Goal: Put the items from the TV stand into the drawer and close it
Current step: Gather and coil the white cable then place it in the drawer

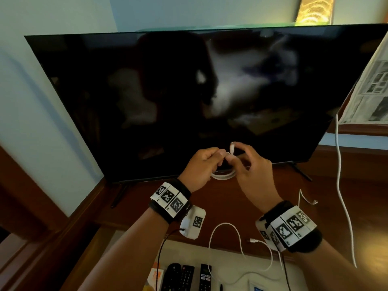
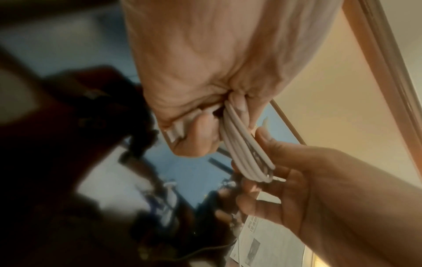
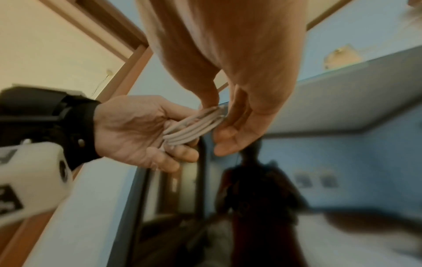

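A coiled white cable hangs between both hands over the wooden TV stand, just in front of the TV. My left hand grips the bundled loops in its curled fingers. My right hand pinches the cable's plug end between thumb and forefinger, with its other fingers spread beside the coil. Below my wrists the drawer stands open, white inside. It holds two black remotes and a loose white cable.
The big dark TV fills the back of the stand. A folded newspaper lies on a shelf at right, and a white cord hangs from there. A small white wire lies on the stand. An orange item sits at the drawer's left.
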Demonstrator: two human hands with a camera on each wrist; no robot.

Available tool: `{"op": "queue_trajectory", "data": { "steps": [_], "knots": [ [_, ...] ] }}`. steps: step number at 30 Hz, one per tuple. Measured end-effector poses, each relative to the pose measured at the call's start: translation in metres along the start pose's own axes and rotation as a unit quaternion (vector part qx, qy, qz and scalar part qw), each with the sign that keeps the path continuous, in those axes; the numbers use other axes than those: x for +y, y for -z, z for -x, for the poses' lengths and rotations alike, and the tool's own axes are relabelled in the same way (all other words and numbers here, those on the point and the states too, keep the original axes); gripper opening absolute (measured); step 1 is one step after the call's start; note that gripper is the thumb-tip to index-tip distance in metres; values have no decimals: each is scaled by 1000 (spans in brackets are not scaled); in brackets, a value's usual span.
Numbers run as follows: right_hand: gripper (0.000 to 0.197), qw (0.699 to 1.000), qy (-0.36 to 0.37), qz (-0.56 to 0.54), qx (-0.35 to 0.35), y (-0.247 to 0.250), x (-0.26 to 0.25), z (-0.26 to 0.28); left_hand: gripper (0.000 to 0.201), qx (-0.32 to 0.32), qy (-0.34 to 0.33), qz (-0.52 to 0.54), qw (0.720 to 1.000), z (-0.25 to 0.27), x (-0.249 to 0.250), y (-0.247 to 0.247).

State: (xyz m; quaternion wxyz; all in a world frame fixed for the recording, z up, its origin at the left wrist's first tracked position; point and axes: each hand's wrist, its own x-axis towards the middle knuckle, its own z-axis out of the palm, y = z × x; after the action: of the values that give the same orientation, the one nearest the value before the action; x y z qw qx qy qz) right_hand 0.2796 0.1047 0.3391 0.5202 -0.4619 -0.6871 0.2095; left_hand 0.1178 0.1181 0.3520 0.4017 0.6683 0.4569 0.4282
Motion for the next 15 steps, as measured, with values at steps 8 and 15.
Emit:
{"op": "queue_trajectory", "data": {
  "steps": [8, 15],
  "knots": [
    [29, 998, 30, 56, -1, -6, 10, -4, 42, -10, -31, -40, 999, 5, 2, -12],
    [21, 974, 140, 172, 48, 5, 28, -11, 22, 2, 1, -122, 993, 6, 19, 5]
  ]
}}
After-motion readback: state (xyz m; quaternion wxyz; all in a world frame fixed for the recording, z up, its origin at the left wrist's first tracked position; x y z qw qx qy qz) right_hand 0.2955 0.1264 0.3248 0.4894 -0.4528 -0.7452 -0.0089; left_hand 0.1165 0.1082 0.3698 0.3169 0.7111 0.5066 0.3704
